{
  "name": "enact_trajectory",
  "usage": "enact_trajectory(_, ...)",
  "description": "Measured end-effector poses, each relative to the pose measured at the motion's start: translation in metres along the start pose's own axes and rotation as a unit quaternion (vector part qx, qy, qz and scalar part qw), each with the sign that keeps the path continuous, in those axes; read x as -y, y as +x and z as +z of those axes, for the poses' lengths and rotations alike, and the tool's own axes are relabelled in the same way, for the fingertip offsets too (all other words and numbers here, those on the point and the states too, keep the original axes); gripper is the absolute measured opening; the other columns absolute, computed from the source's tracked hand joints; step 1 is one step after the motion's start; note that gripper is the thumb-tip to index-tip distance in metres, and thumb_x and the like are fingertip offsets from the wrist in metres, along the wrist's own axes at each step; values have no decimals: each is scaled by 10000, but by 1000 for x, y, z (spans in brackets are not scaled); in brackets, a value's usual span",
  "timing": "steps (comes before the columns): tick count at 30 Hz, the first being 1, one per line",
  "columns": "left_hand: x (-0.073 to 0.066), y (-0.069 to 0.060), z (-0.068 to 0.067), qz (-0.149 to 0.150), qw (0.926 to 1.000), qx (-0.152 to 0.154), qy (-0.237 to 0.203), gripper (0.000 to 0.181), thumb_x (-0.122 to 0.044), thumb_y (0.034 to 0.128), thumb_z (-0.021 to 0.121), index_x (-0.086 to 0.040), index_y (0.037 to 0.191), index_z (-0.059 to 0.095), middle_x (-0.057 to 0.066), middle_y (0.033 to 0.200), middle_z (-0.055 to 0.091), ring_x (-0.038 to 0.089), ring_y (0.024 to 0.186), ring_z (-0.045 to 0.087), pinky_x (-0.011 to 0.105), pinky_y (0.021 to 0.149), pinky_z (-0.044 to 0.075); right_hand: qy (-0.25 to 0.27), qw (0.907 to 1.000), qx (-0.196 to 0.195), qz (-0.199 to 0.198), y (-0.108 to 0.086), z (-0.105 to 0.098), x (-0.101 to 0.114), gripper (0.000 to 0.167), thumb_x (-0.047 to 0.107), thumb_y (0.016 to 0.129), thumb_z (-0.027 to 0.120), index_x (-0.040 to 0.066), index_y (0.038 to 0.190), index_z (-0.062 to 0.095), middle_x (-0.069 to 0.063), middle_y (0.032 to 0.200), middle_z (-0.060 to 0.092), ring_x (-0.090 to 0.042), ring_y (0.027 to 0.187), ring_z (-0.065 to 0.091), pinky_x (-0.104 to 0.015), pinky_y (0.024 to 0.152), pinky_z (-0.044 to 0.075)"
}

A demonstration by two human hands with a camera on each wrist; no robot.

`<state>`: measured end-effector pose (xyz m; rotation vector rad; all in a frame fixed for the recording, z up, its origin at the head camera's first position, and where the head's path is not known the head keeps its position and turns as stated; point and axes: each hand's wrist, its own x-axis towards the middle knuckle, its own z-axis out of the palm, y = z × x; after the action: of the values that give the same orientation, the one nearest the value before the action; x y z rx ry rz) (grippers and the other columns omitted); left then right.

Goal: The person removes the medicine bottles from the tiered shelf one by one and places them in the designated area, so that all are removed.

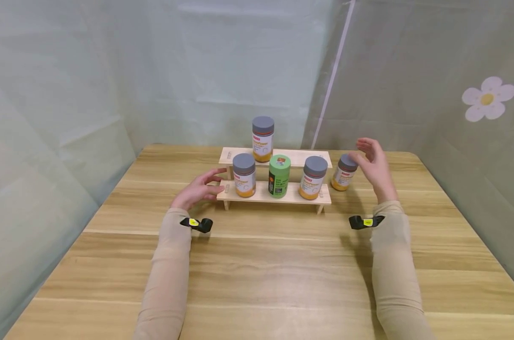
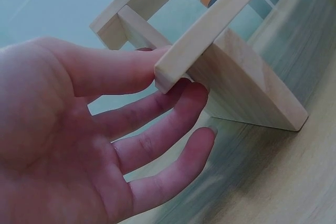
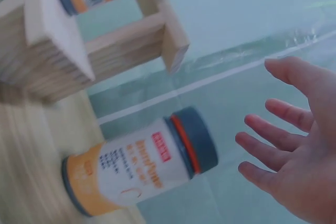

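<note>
A two-step wooden rack (image 1: pixel 263 198) stands on the table, and my left hand (image 1: pixel 199 189) pinches the left end of its lower step. In the left wrist view the thumb of that hand (image 2: pixel 105 129) lies on the board (image 2: pixel 194 45), the fingers curled beneath. On the lower step stand two grey-lidded jars (image 1: pixel 245 179) (image 1: pixel 312 182) with a green jar (image 1: pixel 279 177) between them; another grey-lidded jar (image 1: pixel 263 141) is on the upper step. My right hand (image 1: pixel 375 167), fingers loosely spread, is beside a jar (image 1: pixel 343 177) right of the rack. The right wrist view shows a gap between hand (image 3: pixel 299 145) and jar (image 3: pixel 142 166).
The wooden table (image 1: pixel 257 269) extends in front of the rack and to both sides. Pale fabric (image 1: pixel 223 71) hangs behind and at the left, and a greyer cloth (image 1: pixel 392 85) with white flowers at the right.
</note>
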<state>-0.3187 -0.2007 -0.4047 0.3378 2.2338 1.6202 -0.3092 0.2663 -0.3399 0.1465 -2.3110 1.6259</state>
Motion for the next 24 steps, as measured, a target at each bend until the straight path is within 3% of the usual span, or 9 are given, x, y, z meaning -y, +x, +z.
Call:
enact_trajectory(9,-2,1,1,-118,9999,-113,-44,646,-147,951,601,-199,1522,304,201,1480,354,286,1172,503,305,855,517,-27,9994,30,-353,-4,5,25,516,229,932,651,70,1380,450,-133,1412,489,-265,1354,427,-443,1182,270)
enact_trajectory(18,-5,1,4,-119,9999,-102,-22,641,-153,954,595,-190,1524,304,205,1505,331,300,1191,484,291,861,499,-76,9993,136,-347,-9,9,37,512,229,930,654,88,1377,450,-134,1403,502,-236,1321,458,-424,1175,284)
enact_trajectory(24,-3,-2,1,-106,9999,-59,-31,646,-144,957,588,-177,1530,290,218,1504,331,327,1218,482,293,862,509,101,9987,393,-314,-10,27,38,477,209,945,631,88,1372,457,-178,1401,504,-181,1270,500,-364,1121,361)
